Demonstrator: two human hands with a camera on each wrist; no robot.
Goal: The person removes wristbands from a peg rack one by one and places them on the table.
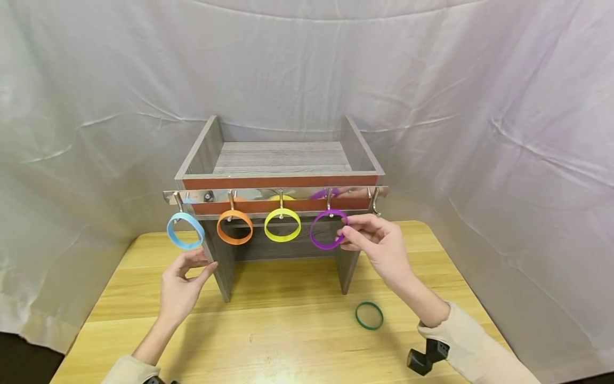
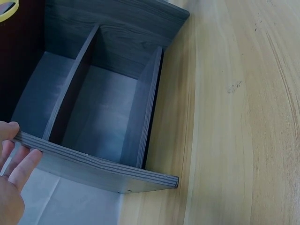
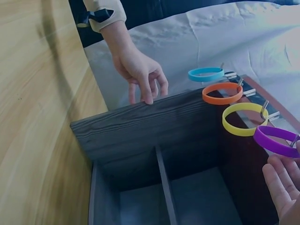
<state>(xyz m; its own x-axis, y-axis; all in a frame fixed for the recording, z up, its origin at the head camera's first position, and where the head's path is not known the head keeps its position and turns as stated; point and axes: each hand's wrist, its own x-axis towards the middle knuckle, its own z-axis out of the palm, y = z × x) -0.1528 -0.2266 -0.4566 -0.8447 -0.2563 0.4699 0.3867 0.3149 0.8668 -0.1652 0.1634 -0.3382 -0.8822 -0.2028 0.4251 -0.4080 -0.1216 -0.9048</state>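
My right hand (image 1: 381,246) pinches the right side of a purple silicone wristband (image 1: 328,247), which hangs at a hook on the metal hook rail (image 1: 304,192). With thumb and fingers my left hand (image 1: 178,290) grips the front edge of the left side panel (image 2: 103,164) of a grey wooden shelf unit (image 1: 283,160). Farther left on the rail, a blue wristband (image 1: 188,246), an orange wristband (image 1: 235,241) and a yellow wristband (image 1: 283,239) each hang from their own hook. Lying on the table is a green wristband (image 1: 369,328), below the right hand.
At the rail's right end a hook (image 1: 376,202) holds no band. The shelf unit stands on a light wooden table (image 1: 288,341), with divided compartments seen in the left wrist view. Pale fabric (image 1: 288,69) hangs behind and on both sides.
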